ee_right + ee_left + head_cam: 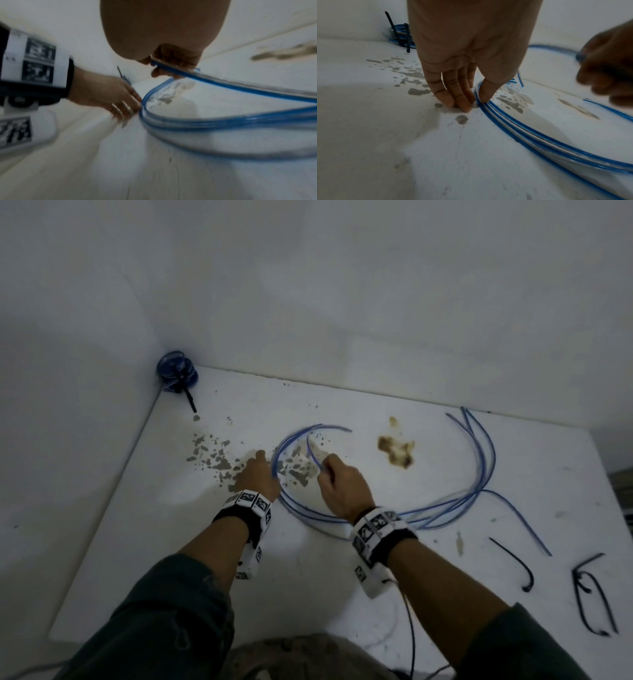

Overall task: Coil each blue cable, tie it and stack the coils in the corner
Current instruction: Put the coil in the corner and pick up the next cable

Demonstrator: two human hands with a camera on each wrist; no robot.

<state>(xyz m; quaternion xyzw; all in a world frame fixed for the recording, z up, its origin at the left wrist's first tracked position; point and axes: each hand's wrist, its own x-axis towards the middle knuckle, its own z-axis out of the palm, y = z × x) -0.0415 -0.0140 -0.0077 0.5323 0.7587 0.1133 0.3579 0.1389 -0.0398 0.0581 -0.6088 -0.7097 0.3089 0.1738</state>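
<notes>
Head view, from the left: a stack of tied coils (177,370) sits in the far left corner of the white floor (171,542), with black ties sticking out of it. Nearer, the left hand (255,475) is lowered to the floor among grey flecks. The left wrist view shows its thumb and fingers (448,93) pinching the bundled turns of the blue cable (298,510) where the loop's left edge lies. The loop curves between the two hands. The right hand (342,484), just right of it and raised a little, pinches one strand of the same cable. Farther right, loose cable strands (483,460) arc across the floor, and black zip ties (513,559) lie well apart from both hands.
</notes>
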